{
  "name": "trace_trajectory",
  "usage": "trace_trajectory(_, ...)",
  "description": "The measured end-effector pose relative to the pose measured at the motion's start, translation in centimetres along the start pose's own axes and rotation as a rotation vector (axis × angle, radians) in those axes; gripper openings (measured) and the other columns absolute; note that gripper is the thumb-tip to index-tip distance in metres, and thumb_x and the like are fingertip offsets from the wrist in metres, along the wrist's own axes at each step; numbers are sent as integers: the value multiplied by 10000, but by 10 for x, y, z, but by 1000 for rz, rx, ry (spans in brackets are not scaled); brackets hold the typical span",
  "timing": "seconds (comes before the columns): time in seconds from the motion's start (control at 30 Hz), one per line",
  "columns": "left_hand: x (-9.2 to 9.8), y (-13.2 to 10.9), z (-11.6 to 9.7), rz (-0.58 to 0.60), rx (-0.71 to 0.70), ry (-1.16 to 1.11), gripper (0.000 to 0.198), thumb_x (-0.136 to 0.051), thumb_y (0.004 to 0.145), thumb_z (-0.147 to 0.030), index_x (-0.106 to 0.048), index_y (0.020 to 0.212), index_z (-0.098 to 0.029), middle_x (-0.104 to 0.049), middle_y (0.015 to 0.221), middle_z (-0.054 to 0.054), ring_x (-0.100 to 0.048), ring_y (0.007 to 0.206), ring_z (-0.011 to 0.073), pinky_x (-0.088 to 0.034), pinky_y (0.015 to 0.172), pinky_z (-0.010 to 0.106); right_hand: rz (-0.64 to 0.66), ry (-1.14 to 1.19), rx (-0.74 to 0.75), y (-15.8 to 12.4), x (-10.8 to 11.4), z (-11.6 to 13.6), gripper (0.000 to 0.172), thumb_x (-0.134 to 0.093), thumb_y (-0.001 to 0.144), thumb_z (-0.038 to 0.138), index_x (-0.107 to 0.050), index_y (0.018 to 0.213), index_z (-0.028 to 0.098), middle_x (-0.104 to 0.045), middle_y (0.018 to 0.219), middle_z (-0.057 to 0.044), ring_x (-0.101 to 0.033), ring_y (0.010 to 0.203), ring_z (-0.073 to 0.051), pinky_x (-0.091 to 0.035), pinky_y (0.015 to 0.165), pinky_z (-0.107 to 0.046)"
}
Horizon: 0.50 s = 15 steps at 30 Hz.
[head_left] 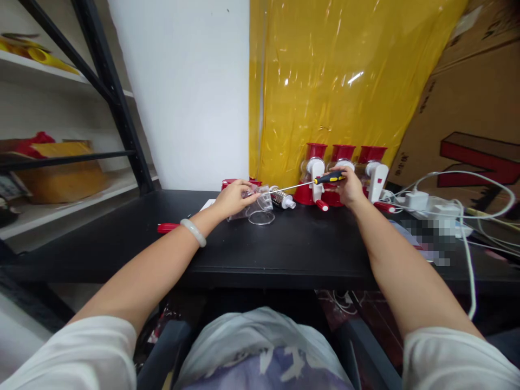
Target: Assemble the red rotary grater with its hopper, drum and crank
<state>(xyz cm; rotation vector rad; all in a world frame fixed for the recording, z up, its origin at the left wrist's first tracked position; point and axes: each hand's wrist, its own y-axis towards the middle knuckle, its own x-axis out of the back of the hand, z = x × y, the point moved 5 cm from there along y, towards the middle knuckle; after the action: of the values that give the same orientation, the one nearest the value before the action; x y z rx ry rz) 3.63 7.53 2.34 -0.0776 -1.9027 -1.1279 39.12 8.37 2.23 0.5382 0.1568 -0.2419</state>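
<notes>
My right hand (350, 187) is closed round the black and yellow handle of a screwdriver (331, 176). Its long metal shaft points left, and the tip reaches the fingertips of my left hand (235, 198). Those fingers are closed on a clear plastic part (263, 201); its exact shape is hard to make out. Just below, a clear round rim (261, 218) shows over the black table. To the right of the plastic lies a metal grater drum (282, 199) with a white end. Behind my left hand some red plastic (231, 183) is partly hidden.
Three red and white rotary graters (316, 168) with crank handles stand at the back right of the black table (292, 244). A red handle (167, 228) lies by my left forearm. White cables and chargers (417, 200) crowd the right side, before a large cardboard box (459, 108).
</notes>
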Motion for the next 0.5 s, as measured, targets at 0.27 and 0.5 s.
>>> trace_trajectory(0.27, 1, 0, 0, 7, 21, -17, 324, -574, 829, -491, -669, 764, -188, -627, 1120, 91, -603, 1020, 226, -464, 951, 406, -49, -137, 39, 2, 2, -3, 367, -547, 745, 597, -536, 830, 240, -480, 492, 44, -497, 396, -139, -436, 383, -280)
trace_trajectory(0.5, 0, 0, 2, 5, 32, -28, 325, -574, 830, -487, -661, 734, -189, -628, 1117, 86, -600, 1030, 223, -466, 946, 398, 53, -19, -63, 0, -3, -3, 281, -497, 723, 439, -511, 931, 251, -614, 743, 14, -649, 572, -173, -487, 457, -281)
